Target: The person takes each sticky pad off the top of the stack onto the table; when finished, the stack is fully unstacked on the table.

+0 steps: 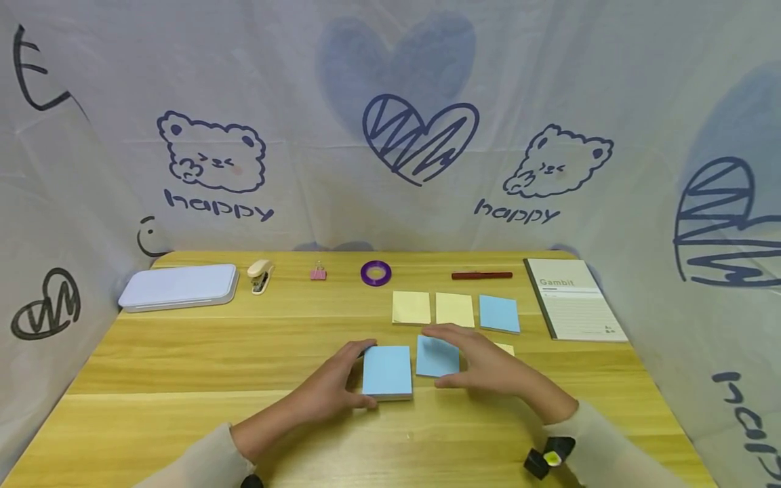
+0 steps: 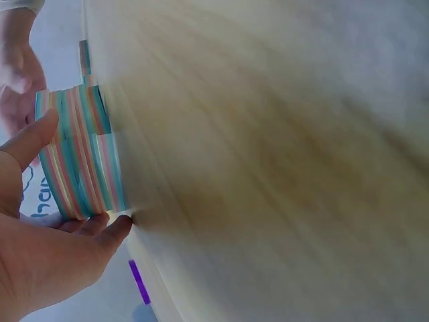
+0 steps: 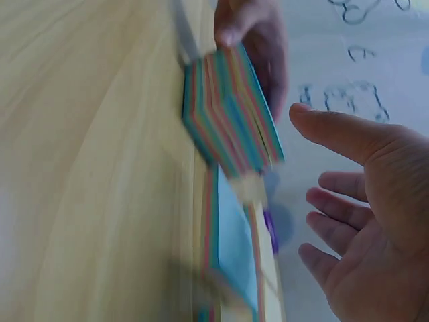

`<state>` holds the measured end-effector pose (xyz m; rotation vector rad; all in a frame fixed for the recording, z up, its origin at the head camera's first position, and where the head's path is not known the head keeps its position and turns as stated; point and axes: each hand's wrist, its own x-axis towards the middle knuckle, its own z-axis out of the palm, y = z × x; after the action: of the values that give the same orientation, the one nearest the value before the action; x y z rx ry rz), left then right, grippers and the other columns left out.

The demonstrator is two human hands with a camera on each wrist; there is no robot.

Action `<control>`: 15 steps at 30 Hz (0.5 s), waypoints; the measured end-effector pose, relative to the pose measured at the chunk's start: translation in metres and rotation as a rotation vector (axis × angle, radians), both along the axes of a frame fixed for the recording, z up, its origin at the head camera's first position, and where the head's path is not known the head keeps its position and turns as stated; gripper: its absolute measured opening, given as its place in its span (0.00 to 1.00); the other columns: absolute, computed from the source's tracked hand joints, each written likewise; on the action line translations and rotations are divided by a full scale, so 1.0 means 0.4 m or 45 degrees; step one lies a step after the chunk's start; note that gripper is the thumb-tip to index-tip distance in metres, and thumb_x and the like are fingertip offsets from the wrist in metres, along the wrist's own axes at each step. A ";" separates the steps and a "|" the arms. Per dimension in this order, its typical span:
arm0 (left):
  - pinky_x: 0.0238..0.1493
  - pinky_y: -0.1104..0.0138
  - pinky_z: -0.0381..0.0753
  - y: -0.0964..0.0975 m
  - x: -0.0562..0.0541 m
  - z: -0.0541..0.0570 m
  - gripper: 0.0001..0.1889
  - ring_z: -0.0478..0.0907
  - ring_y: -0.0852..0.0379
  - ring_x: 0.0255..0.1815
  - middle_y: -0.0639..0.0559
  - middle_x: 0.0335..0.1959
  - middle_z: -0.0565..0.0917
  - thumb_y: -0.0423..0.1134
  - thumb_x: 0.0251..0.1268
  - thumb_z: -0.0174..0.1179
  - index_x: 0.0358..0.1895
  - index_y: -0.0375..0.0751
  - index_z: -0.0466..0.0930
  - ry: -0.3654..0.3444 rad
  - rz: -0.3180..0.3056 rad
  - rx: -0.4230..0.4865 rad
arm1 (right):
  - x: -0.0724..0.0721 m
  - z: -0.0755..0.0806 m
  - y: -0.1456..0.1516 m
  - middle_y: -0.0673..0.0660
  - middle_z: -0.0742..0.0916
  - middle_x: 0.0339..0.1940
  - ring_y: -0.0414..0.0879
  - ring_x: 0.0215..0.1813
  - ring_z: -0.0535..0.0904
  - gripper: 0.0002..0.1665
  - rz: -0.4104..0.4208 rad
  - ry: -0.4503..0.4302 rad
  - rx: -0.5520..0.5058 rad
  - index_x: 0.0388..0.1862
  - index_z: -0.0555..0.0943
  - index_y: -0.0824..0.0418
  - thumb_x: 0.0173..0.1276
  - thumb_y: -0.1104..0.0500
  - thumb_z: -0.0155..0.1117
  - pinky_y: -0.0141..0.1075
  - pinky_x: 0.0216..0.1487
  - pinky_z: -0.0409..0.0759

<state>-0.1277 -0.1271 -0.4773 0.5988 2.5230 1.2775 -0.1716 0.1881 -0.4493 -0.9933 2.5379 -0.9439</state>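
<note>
Gripping a thick, square, blue-topped stack of paper notes with multicoloured striped sides (image 1: 387,371), the left hand (image 1: 332,385) has its thumb clamped on the near side and its fingers on the far side. Whether the stack touches the pale wooden table (image 1: 213,352) cannot be told. Just right of the stack lies a thinner, square light-blue note pad (image 1: 436,359); over it the right hand (image 1: 485,362) hovers, thumb and fingers spread apart, holding nothing. Beyond the stack and rightward sit two square pale-yellow note pads (image 1: 411,308) and another square blue note pad (image 1: 499,314). Farther beyond the stack are a round purple tape roll (image 1: 365,273) and, to the right, a slim dark-red pen (image 1: 482,276). Well left of the stack, toward the back, stands a small cream stapler (image 1: 260,276).
</note>
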 end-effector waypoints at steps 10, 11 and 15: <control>0.75 0.41 0.66 -0.001 -0.002 -0.007 0.49 0.65 0.36 0.75 0.37 0.74 0.69 0.36 0.56 0.78 0.78 0.33 0.58 0.046 -0.028 -0.023 | 0.019 -0.033 -0.131 0.57 0.73 0.77 0.54 0.74 0.71 0.53 0.153 0.032 0.014 0.80 0.65 0.60 0.61 0.44 0.79 0.51 0.72 0.75; 0.75 0.41 0.66 0.000 -0.002 -0.006 0.49 0.66 0.36 0.75 0.37 0.74 0.69 0.36 0.56 0.78 0.78 0.32 0.57 0.051 -0.030 -0.028 | 0.021 -0.034 -0.137 0.57 0.73 0.76 0.53 0.74 0.72 0.53 0.151 0.038 0.012 0.79 0.66 0.60 0.61 0.45 0.80 0.50 0.71 0.76; 0.74 0.42 0.67 0.000 -0.001 -0.003 0.49 0.67 0.36 0.75 0.37 0.73 0.69 0.36 0.56 0.78 0.77 0.32 0.58 0.059 -0.021 -0.046 | 0.027 -0.036 -0.148 0.57 0.75 0.74 0.52 0.72 0.74 0.50 0.135 0.072 0.016 0.78 0.67 0.60 0.62 0.48 0.79 0.49 0.69 0.78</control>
<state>-0.1280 -0.1271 -0.4787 0.6471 2.5670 1.2234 -0.1609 0.1288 -0.4636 -1.1539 2.5054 -0.8813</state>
